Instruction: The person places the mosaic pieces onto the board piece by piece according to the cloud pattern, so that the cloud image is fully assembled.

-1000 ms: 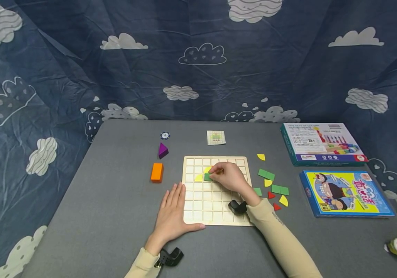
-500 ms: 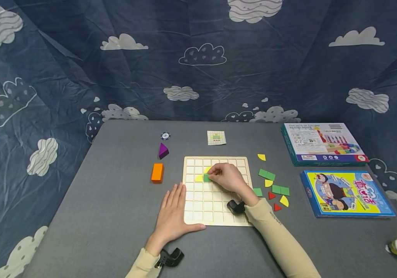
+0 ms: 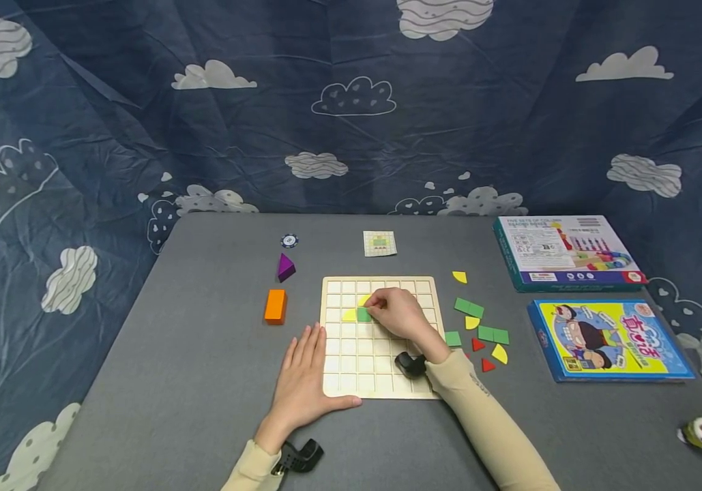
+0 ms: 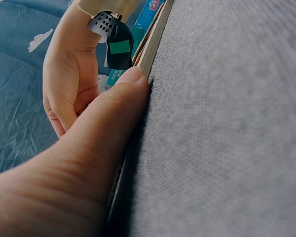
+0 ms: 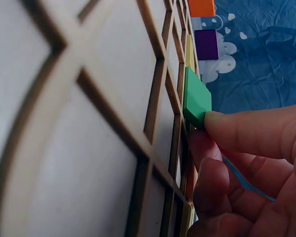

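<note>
A wooden grid board (image 3: 357, 365) lies on the grey table. My right hand (image 3: 398, 312) is over its upper middle, where thumb and fingers pinch a green tile (image 5: 197, 96) by its edge. In the right wrist view this tile stands slightly raised from the grid. Beside it on the board are two yellow pieces (image 3: 349, 316), one partly covered by the fingers. My left hand (image 3: 301, 378) rests by the board's lower left corner with straight fingers along the left edge. Its thumb (image 4: 123, 98) lies along the near edge, touching the board.
Right of the board lie loose green tiles (image 3: 493, 334), yellow quarter-rounds (image 3: 499, 354) and red triangles (image 3: 488, 365). Two boxes (image 3: 615, 341) stand farther right. An orange block (image 3: 275, 307), a purple prism (image 3: 286, 267) and a chip (image 3: 289, 240) are at left. A pattern card (image 3: 379, 243) lies behind.
My right hand has shifted very slightly left with the green tile between its fingers. The left hand stays at the board's corner.
</note>
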Available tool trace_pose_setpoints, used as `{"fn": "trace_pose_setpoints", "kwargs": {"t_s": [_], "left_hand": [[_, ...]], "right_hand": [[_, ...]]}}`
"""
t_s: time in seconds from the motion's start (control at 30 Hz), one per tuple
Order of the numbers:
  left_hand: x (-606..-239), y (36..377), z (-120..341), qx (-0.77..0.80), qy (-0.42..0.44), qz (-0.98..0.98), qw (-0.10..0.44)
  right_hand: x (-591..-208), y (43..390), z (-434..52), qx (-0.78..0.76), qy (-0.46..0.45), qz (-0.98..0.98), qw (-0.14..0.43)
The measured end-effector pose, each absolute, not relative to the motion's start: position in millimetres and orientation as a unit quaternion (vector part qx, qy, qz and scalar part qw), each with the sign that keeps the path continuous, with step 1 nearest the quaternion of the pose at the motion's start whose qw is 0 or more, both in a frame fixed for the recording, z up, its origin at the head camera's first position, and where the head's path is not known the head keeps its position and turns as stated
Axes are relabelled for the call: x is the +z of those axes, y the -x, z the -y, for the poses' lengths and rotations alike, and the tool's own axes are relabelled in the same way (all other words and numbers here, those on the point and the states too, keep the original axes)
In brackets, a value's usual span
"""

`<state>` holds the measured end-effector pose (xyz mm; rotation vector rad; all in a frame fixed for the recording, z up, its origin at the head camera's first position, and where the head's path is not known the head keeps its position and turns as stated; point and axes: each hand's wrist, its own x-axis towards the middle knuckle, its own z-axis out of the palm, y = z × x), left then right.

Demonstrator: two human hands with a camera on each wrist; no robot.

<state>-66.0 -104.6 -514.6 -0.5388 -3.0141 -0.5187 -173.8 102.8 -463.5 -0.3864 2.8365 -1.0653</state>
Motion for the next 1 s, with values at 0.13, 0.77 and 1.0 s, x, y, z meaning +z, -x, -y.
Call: {"fn": "trace_pose_setpoints", "kwargs": {"t_s": [0.13,0.77,1.0], "left_hand": [[-515.0,65.9,105.3,-0.164,0.173,0.971,0.018],[-515.7,65.5,105.3,-0.168,0.174,0.97,0.024],[-517.1,66.1,104.6,-0.165,0.174,0.97,0.024]], "right_hand": [[-463.0,173.6,-101.2,-0.35,0.124,-0.928,0.036],[-464.8,174.6,-100.6,-0.336,0.131,-0.932,0.024],[-466.0,173.1,-104.5,-0.337,0.131,-0.932,0.025]]}}
